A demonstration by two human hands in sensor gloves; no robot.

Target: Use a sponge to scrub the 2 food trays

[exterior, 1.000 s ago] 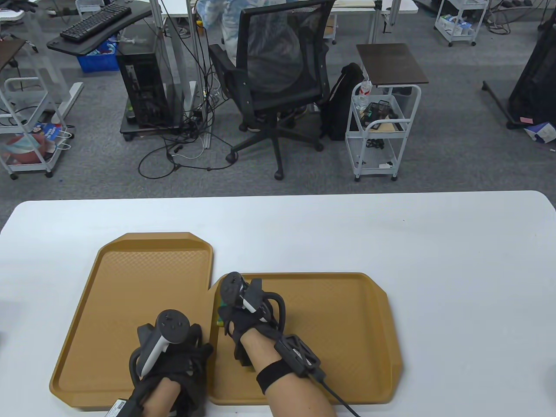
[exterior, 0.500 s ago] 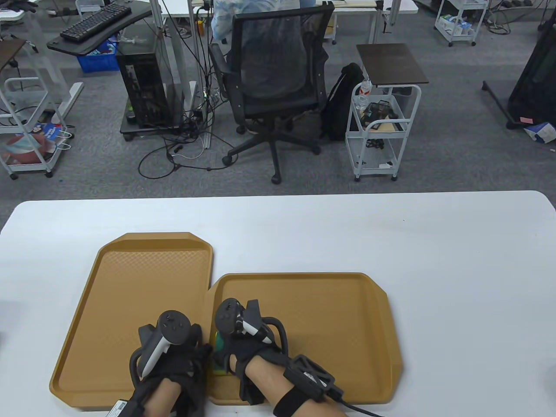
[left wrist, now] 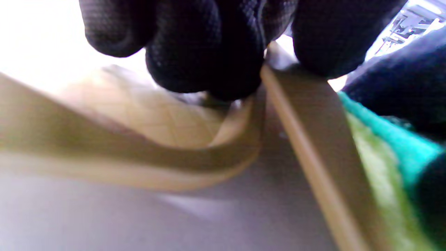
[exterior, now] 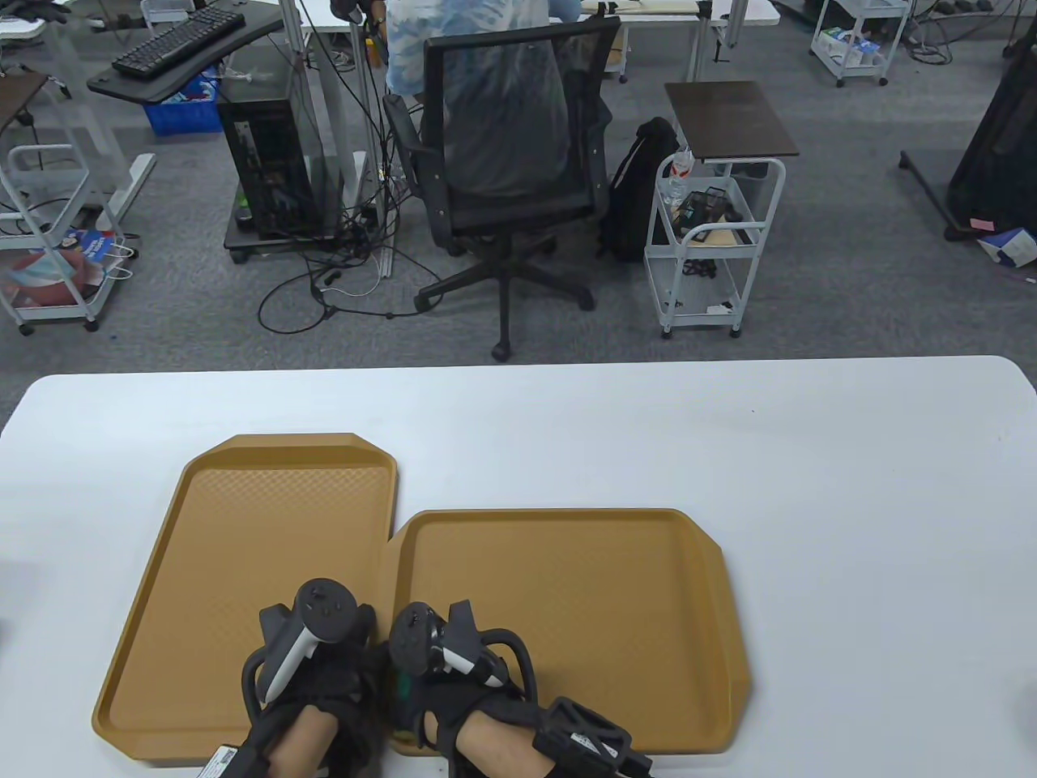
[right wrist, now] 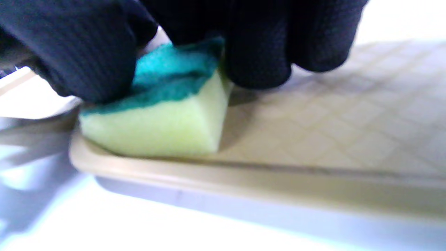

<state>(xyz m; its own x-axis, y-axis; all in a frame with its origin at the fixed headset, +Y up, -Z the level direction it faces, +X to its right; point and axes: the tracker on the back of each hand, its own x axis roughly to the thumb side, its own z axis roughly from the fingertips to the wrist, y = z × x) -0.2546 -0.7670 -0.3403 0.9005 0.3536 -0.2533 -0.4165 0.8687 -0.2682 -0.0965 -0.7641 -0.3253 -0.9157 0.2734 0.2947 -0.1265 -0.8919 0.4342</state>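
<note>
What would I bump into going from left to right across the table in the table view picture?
Left tray → left hand → sponge, only a sliver showing → right hand → right tray → bare white table.

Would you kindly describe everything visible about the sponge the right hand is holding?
The sponge is a soft-looking block in two layers: pale yellow-green foam below, a teal scouring layer on top. It sits foam side down at the near left corner of the right tray, against the rim. The right hand grips it from above, fingers curled over the teal layer. In the table view it is mostly hidden.
</note>
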